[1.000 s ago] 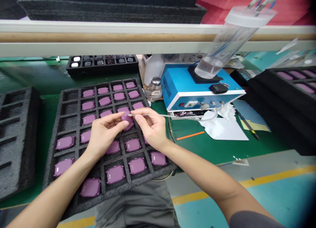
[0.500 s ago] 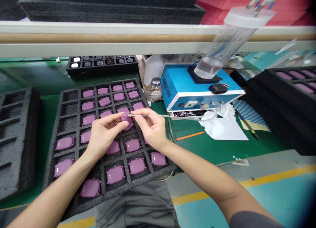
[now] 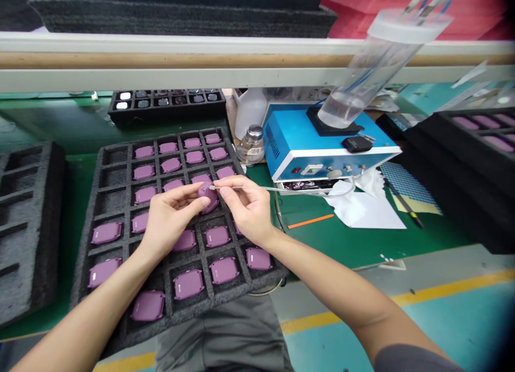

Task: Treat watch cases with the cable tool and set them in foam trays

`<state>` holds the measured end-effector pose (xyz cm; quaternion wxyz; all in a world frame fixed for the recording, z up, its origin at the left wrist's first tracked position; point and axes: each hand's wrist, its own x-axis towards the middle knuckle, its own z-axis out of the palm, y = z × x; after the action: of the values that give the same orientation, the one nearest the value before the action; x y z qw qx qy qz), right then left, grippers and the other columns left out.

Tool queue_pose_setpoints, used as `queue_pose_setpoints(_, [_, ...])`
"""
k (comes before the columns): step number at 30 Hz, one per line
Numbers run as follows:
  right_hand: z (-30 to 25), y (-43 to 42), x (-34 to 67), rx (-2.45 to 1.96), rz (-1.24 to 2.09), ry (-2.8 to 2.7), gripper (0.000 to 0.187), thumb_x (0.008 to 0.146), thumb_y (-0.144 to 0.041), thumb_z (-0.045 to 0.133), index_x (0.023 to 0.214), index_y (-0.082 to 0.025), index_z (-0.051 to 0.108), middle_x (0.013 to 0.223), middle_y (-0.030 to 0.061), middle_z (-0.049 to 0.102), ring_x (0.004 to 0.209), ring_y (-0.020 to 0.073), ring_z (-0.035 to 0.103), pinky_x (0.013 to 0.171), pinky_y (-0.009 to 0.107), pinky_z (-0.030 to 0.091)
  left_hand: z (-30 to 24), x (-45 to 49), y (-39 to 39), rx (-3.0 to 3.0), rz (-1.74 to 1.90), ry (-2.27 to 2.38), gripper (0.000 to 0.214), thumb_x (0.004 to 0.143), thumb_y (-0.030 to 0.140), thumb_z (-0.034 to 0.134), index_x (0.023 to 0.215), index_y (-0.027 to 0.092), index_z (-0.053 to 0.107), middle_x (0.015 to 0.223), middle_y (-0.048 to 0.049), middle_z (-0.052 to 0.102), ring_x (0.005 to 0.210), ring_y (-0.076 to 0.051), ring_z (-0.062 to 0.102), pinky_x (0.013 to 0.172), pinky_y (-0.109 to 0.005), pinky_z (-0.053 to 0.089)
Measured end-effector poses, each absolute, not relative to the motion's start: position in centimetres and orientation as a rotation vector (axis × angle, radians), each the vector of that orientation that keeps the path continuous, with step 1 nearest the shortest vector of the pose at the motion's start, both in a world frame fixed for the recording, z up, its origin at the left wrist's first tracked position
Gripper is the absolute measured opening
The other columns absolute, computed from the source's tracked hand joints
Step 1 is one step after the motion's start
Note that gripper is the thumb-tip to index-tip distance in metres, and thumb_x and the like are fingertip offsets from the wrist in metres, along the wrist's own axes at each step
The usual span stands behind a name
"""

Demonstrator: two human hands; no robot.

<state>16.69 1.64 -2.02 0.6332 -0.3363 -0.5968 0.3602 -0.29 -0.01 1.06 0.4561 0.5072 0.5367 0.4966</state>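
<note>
My left hand (image 3: 171, 216) pinches a purple watch case (image 3: 208, 197) between thumb and fingers, lifted above the dark grey foam tray (image 3: 115, 199). My right hand (image 3: 247, 208) is closed round a thin clear tube (image 3: 263, 188), whose tip meets the upper part of the case. From that hand the tube runs right to the front of a blue dispenser box (image 3: 328, 141). More purple cases, such as this one (image 3: 189, 284), lie in the tray's compartments. Several compartments at its left hold none. My forearms hide part of the tray.
A glass bottle with a metal cap (image 3: 251, 145) stands between tray and box. On the box leans a clear cylinder (image 3: 354, 77). An orange strip (image 3: 310, 221) and white paper (image 3: 368, 211) lie right. Foam trays (image 3: 28, 232) flank both sides; a shelf edge (image 3: 201, 60) crosses behind.
Both hands keep their hold on the case and the tube, almost still. The view has shifted very slightly.
</note>
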Motion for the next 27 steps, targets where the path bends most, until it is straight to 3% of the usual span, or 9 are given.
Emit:
queue_pose_setpoints(5, [-2.06, 1.61, 16.69, -0.741, 0.838, -1.354, 0.011, 0.095, -0.028, 0.066, 0.096, -0.021, 0.075, 0.098, 0.0046, 0.078, 0.093, 0.0157, 0.074, 0.085, 0.029, 0.062, 1.06, -0.25, 0.01, 1.247, 1.224, 1.319, 0.051, 0.065, 0.038, 0.095, 0.109, 0.015, 0.081, 0.092, -0.0081, 0.081, 0.080, -0.019, 0.073, 0.084, -0.033, 0.062])
queue_pose_setpoints(27, [-2.07, 1.63, 16.65, -0.736, 0.837, -1.348, 0.010, 0.095, -0.026, 0.066, 0.096, -0.022, 0.075, 0.097, 0.0035, 0.077, 0.092, 0.0153, 0.073, 0.084, 0.028, 0.062, 1.20, -0.11, 0.10, 1.218, 1.232, 1.293, 0.050, 0.063, 0.038, 0.096, 0.105, 0.015, 0.082, 0.089, -0.0077, 0.081, 0.078, -0.019, 0.074, 0.082, -0.032, 0.063])
